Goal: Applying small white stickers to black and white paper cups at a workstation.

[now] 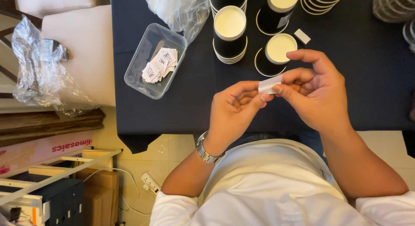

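"What are you holding?"

"A small white sticker [269, 84]. My left hand [233, 108] and my right hand [317, 92] both pinch it with fingertips closed tight, over the dark blue table [181, 105]."

"What is close by?"

"Black paper cups [230, 33] with cream insides stand just past my hands. One more white sticker [302, 36] lies between the cups. A clear plastic box [154, 60] with a pile of little printed labels [160, 65] sits to the left. A crinkly plastic bag [41, 70] is off the table, on the left."
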